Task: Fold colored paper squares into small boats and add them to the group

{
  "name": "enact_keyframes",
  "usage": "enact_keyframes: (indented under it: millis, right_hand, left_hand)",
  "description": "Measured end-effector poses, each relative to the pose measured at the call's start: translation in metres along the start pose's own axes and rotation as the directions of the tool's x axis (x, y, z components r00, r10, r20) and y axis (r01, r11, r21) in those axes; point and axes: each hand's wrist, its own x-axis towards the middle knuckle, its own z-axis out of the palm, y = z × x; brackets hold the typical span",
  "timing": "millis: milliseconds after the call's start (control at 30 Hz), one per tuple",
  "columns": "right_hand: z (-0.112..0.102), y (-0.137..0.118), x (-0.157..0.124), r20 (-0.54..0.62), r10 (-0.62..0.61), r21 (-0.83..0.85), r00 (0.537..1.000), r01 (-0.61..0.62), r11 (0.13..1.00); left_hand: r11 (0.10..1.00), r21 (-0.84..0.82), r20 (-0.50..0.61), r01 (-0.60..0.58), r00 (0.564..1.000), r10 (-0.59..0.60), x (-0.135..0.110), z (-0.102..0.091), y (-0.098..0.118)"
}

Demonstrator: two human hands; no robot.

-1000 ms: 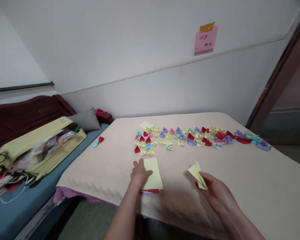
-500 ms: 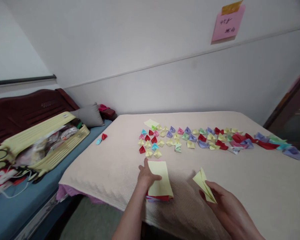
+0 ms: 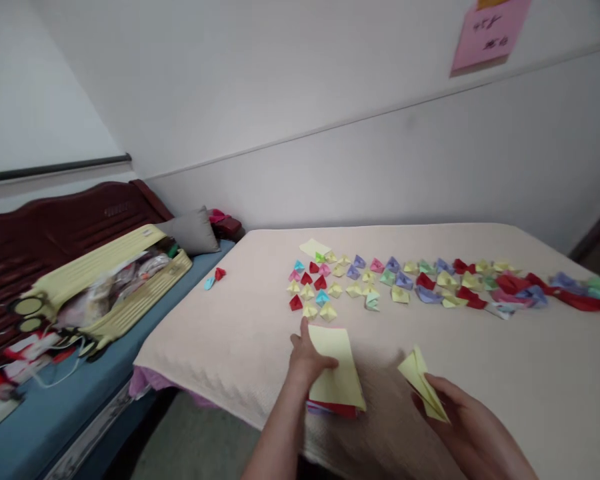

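Observation:
My left hand [image 3: 307,357] lies at the left edge of a stack of coloured paper sheets [image 3: 336,377], its fingers spread and the thumb resting on the yellow top sheet. Red and purple sheets show at the near edge of the stack. To the right, my right hand [image 3: 463,410] pinches a folded yellow paper [image 3: 423,383] between thumb and fingers, just above the table cover. Part of that paper's lower end is hidden by the fingers. Beyond the stack, small folded paper pieces [image 3: 321,298] in several colours stand in rows.
A pale cover [image 3: 220,333] lies over the table. Larger folded papers [image 3: 513,285] cluster at the right. A loose yellow sheet [image 3: 314,248] lies at the back. An open yellow suitcase [image 3: 130,287] sits on the blue bed [image 3: 113,367] at left. A pink note [image 3: 490,37] hangs on the wall.
The view has turned slightly left, so everything sits further right in the picture. My left hand stays on the stack, and my right hand keeps its pinch on the folded yellow paper.

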Motion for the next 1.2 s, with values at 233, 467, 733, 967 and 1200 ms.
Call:
enact_keyframes:
  millis: [233,467,733,967,1200]
  right_hand:
    - [0.001,0.000,-0.001,0.052,0.048,0.086,0.998,-0.052,0.995]
    - [0.001,-0.001,-0.002,0.075,0.028,0.110,0.997,-0.036,0.993]
    - [-0.005,0.000,-0.003,0.099,-0.021,0.096,0.995,0.011,0.995]
    - [-0.010,0.001,-0.001,0.105,-0.009,0.076,0.994,0.001,0.997]
    - [0.000,-0.003,-0.011,0.228,-0.044,-0.045,0.973,0.056,0.997]
  left_hand:
    - [0.996,-0.069,-0.095,-0.056,0.994,0.049,0.018,-0.003,-0.009]
    - [0.999,0.038,-0.136,-0.029,0.990,0.034,0.029,-0.022,-0.007]
    - [0.824,0.499,-0.310,-0.269,0.833,0.459,-0.012,0.002,0.021]
    - [0.735,0.638,-0.122,-0.230,0.912,0.391,-0.009,0.040,0.016]
    - [0.734,0.644,-0.098,-0.216,0.928,0.359,-0.001,0.043,0.007]
